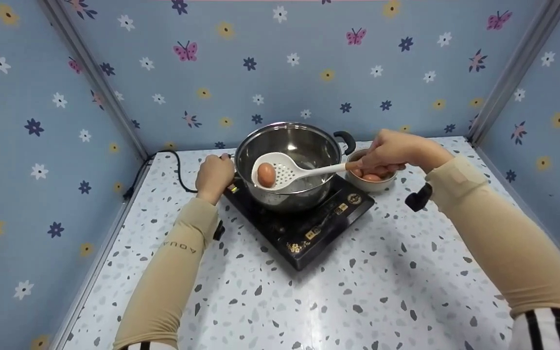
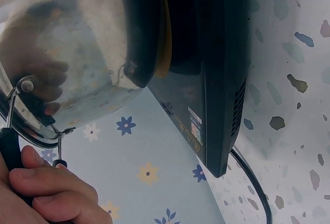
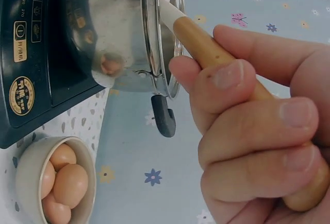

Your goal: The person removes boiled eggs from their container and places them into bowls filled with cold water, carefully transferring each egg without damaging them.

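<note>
A brown egg (image 1: 266, 175) lies in the white bowl of a slotted spoon (image 1: 287, 171), held over the mouth of a steel pot (image 1: 289, 199). My right hand (image 1: 391, 149) grips the spoon's wooden handle (image 3: 206, 46), fingers wrapped round it in the right wrist view. On the other side, my left hand (image 1: 214, 177) holds the pot's black side handle (image 2: 11, 154), its fingers curled about it. The pot stands on a black induction cooker (image 1: 304, 243). Beside it on the right, a bowl (image 3: 33, 170) contains several brown eggs (image 3: 70, 185).
A black power cord (image 1: 179, 170) runs from the cooker to the table's left edge. The speckled table (image 1: 358, 301) meets flowered wall panels (image 1: 299, 63) at the back and sides. The pot's other black handle (image 1: 345, 140) sticks out on the right.
</note>
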`<state>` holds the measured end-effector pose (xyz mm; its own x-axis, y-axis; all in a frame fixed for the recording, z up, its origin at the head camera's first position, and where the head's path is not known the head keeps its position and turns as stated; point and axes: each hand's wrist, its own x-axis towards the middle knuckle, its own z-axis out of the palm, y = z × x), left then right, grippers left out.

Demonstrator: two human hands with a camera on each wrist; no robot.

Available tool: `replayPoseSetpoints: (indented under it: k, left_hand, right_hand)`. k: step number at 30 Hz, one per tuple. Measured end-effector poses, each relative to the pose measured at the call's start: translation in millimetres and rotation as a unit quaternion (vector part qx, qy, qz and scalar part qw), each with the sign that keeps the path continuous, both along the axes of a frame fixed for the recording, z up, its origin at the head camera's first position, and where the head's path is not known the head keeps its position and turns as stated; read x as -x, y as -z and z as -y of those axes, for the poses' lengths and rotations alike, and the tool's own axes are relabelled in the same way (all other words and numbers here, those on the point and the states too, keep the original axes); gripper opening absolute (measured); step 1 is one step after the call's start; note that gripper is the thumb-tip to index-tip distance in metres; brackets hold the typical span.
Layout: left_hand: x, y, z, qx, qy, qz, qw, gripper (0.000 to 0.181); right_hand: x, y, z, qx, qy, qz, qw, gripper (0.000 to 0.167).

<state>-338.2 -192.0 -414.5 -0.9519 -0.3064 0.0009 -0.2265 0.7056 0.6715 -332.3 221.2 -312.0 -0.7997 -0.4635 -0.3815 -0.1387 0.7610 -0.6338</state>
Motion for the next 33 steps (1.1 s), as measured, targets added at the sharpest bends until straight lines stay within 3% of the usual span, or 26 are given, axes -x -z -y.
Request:
replayPoseSetpoints:
  k: [6,16,20,33]
  left_hand:
    - [-0.1,0.0,1.0,-0.003,0.008,0.008,0.9999,0.053]
    - [1.9,0.2,0.4,-0.001,0.001,0.013,0.9999,0.054]
    - [0.7,-1.1,0.6,0.002,0.003,0.011,0.9999,0.054]
    - [-0.6,0.5,1.7,-0.001,0.011,-0.010,0.9999,0.052]
  right_hand:
    - [-2.0,4.0,-10.9,0.005,0.024,-0.029,0.9993,0.041]
    - [-5.6,2.4,-32.7,0.017,0.075,-0.041,0.9962,0.029]
    - [-8.0,-0.7,-41.1,0.019,0.084,-0.045,0.9953,0.033]
    - [-17.0,-18.4,-70.2,-0.002,0.128,-0.057,0.9902,0.028]
